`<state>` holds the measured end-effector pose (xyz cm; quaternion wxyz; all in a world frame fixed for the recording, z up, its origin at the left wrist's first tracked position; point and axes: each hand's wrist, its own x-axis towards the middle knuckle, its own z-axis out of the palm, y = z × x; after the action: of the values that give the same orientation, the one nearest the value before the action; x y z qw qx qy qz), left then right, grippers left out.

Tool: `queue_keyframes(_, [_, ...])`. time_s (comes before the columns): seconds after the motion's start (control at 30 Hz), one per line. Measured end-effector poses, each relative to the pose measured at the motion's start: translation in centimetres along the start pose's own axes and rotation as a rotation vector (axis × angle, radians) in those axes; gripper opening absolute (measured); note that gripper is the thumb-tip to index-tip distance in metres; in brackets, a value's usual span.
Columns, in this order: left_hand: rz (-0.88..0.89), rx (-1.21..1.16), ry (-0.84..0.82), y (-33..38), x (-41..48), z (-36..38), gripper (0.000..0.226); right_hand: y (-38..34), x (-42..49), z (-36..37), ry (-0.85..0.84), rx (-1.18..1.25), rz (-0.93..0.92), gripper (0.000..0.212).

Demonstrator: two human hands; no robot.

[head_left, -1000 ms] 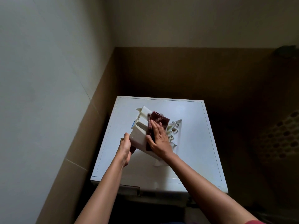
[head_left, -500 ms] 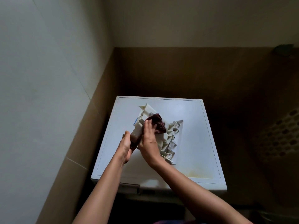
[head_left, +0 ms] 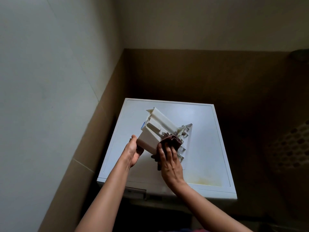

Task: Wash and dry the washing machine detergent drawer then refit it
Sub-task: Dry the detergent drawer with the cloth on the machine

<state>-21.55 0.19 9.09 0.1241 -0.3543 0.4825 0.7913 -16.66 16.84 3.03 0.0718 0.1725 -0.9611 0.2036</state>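
Both forearms leave the frame at its bottom edge. The right hand (head_left: 170,163) covers most of a dark red cloth (head_left: 172,141), and the cloth hides the lower right part of the white detergent drawer (head_left: 157,129). The left hand (head_left: 132,152) masks the drawer's near left corner. The washing machine (head_left: 200,131) front, at lower centre, is lost in shadow. A perforated object (head_left: 291,148) at right is dim and cut by the frame edge.
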Motion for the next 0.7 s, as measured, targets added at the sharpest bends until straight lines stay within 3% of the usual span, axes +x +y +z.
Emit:
queue_keyframes(0.1, [0.047, 0.099, 0.020, -0.2, 0.3, 0.1, 0.049, -1.1, 0.8, -0.4, 0.058, 0.030, 0.093, 0.090])
queue_keyframes(0.23, [0.065, 0.175, -0.002, -0.4, 0.0, 0.7, 0.050, -3.8, 3.8, -1.3, 0.149, 0.026, -0.046, 0.063])
queue_keyframes(0.33, [0.077, 0.222, -0.009, -0.3, -0.6, 0.7, 0.052, -4.9, 5.2, -1.2, 0.120, -0.021, -0.211, 0.069])
queue_keyframes(0.43, [0.075, 0.214, -0.004, -0.2, -0.4, 0.4, 0.050, -4.4, 5.2, -0.7, 0.077, -0.070, -0.262, 0.078])
queue_keyframes(0.57, [0.041, 0.138, 0.009, -0.1, -0.1, 0.1, 0.056, -2.4, 3.8, -0.5, 0.131, -0.047, -0.120, 0.067])
queue_keyframes(0.7, [0.013, 0.049, 0.034, -0.3, 0.3, -0.3, 0.054, -0.3, 2.4, -0.9, 0.082, 0.008, 0.028, 0.074])
